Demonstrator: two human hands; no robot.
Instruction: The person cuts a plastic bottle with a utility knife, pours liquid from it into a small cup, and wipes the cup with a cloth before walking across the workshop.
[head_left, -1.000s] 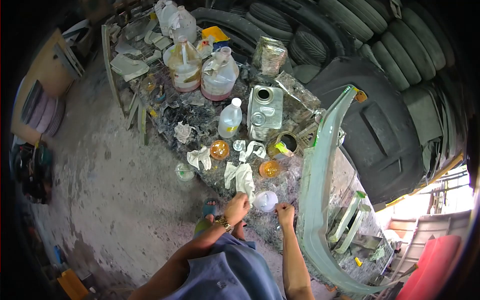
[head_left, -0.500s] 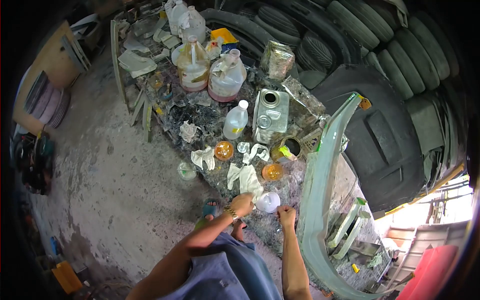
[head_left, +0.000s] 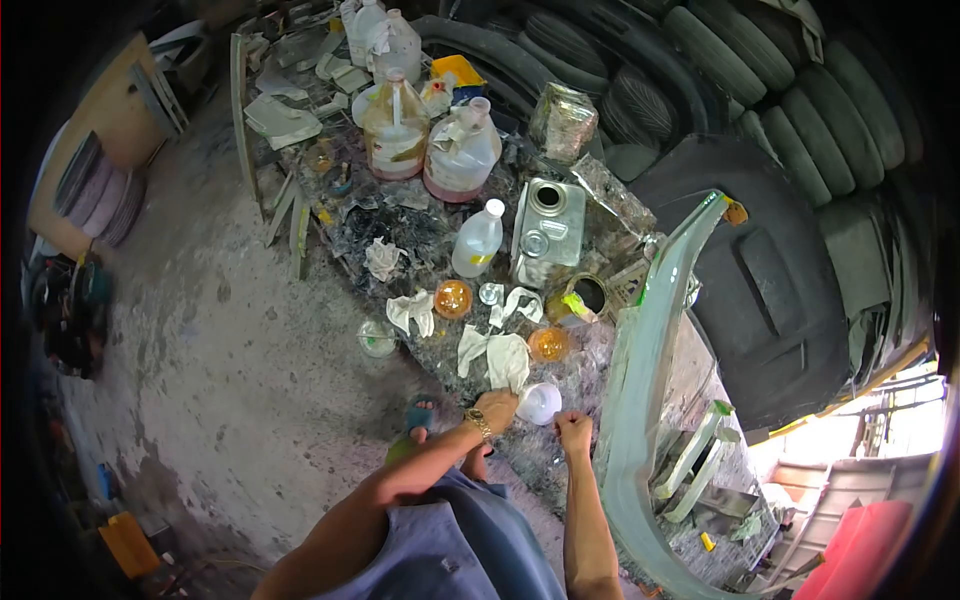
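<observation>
On the cluttered table, a small white translucent cup [head_left: 541, 403] stands between my two hands. My left hand [head_left: 495, 409], a metal-band watch at its wrist, has its fingers curled at the cup's left side, below the white cloth [head_left: 507, 362]. What those fingers hold is hidden. My right hand [head_left: 573, 431] is closed in a pinch just right of the cup, around something too small to name. Behind the cup sits a bowl of orange liquid [head_left: 549, 345], with a second orange bowl [head_left: 453, 298] farther left.
A capped plastic bottle [head_left: 477, 240], a metal can [head_left: 549, 232], an open tin [head_left: 585, 295] and large jugs [head_left: 460, 155] stand farther back. A long pale curved panel [head_left: 640, 400] borders my right side. Tires [head_left: 820, 135] are stacked beyond.
My left hand has shifted slightly right, toward the cup. The white cloth's lower end sits differently above it. My right hand stays beside the cup; the view has moved a little.
</observation>
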